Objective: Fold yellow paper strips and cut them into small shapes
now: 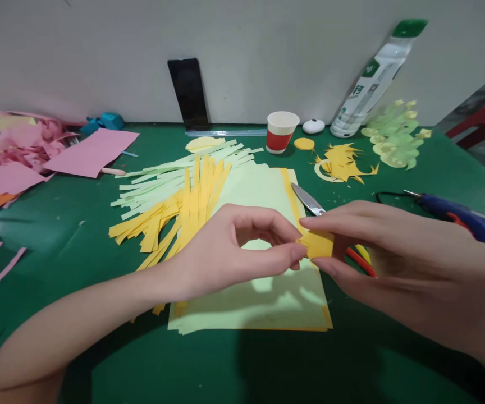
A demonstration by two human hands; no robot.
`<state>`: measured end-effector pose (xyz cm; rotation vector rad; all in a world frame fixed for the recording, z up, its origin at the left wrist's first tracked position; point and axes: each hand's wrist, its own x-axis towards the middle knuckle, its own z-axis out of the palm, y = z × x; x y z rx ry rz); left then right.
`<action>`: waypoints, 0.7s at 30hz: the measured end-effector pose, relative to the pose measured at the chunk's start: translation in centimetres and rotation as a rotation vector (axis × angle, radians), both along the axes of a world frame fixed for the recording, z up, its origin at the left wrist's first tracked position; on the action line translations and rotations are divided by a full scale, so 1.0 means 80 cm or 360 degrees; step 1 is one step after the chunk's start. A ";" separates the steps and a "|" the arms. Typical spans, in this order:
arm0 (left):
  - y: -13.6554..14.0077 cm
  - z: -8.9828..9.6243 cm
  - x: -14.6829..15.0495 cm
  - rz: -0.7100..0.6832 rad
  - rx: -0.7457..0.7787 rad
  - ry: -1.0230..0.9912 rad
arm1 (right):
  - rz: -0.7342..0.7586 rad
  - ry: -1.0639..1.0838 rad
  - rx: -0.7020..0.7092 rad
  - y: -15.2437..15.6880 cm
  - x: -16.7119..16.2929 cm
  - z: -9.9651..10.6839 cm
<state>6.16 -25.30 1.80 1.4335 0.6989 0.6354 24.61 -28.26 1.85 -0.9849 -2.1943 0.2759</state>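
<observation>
A small folded piece of yellow paper (320,245) is held above the sheets, between my two hands. My left hand (242,241) pinches its left edge with thumb and fingertips. The thumb and fingers of my right hand (411,269) grip its right side from above and below. Beneath lies a stack of pale green paper (251,308) with yellow edges showing. Yellow paper strips (198,196) and pale green strips (158,174) are spread to its left. Scissors (307,199) lie partly hidden behind my right hand, blades pointing up and left.
A blue glue gun (457,213) lies at the right. Along the wall stand a phone (188,94), a paper cup (282,132) and a leaning white bottle (373,84). Yellow star-shaped cutouts (341,161) and a pale green paper flower (398,137) are nearby. Pink scraps (23,146) pile at left.
</observation>
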 end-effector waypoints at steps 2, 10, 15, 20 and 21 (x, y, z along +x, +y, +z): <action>0.000 0.000 0.001 0.0020 -0.0014 0.0013 | 0.0013 -0.0012 0.0016 0.001 0.001 -0.001; -0.004 0.003 0.004 0.0075 -0.0061 0.0084 | -0.0033 -0.0092 0.0138 -0.004 -0.003 -0.004; -0.005 0.004 0.006 0.0079 -0.0005 0.0065 | -0.0030 -0.0115 0.0177 -0.005 -0.001 0.000; -0.008 0.004 0.005 0.0108 -0.0030 -0.0005 | -0.0048 -0.0128 0.0157 -0.003 -0.003 -0.001; -0.009 0.004 0.005 0.0120 -0.0035 -0.0015 | -0.0060 -0.0116 0.0156 -0.003 -0.004 -0.002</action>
